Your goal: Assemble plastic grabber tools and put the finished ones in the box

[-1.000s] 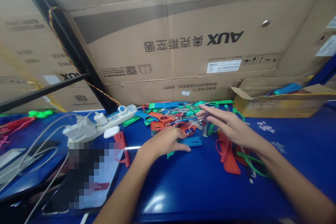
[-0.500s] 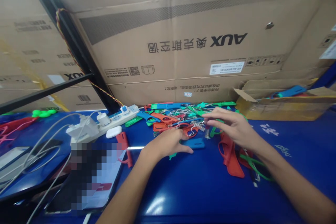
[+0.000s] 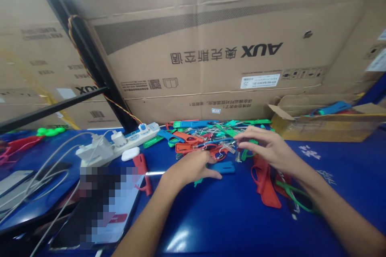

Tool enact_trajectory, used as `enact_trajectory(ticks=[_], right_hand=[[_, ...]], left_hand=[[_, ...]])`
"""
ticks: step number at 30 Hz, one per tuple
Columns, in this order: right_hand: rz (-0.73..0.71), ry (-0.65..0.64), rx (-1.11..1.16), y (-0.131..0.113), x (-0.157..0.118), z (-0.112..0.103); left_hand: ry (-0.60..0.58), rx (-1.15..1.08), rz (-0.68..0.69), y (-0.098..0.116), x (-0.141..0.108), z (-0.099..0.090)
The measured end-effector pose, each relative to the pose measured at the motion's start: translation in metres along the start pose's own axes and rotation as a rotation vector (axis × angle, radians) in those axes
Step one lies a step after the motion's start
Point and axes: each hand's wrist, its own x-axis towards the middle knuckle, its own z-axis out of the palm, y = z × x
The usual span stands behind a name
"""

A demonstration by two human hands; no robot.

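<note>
If lifted from beside the loosely curled, thumb-out left hand (image 3: 192,165), expect the slotted blue plastic strip (image 3: 223,167) to handle light, stiff and slick; pinch its long edges. Can't tell whether held. Next, find a shiny metal cylinder (image 3: 238,156) just below the half-closed right hand (image 3: 268,146); can't tell whether gripped. Nearer, note smooth, loop-edged red plastic pieces (image 3: 268,188) on glossy blue tabletop (image 3: 211,217).

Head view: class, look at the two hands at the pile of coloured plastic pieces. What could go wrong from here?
1. The pile is jumbled and overlapping, so lifting one piece might drag others along.
2. A small shiny part sits just below the right hand; whether it is gripped is unclear, so it could slip.
3. The left forearm is close to a screened device and might nudge it.
</note>
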Motion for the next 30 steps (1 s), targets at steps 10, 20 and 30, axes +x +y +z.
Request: enact_trajectory(ticks=[10,20,30], right_hand=[[-0.021,-0.037,0.059,-0.001,-0.001,0.001],[0.057,0.030,0.096,-0.008,0.002,-0.002],[0.137,0.174,0.041,-0.007,0.003,0.014]], left_hand=[[0.013,-0.004,-0.001,-0.002,0.000,0.001],[-0.022,0.016,0.003,0.002,0.003,-0.002],[0.009,-0.021,0.037,-0.004,0.003,0.002]])
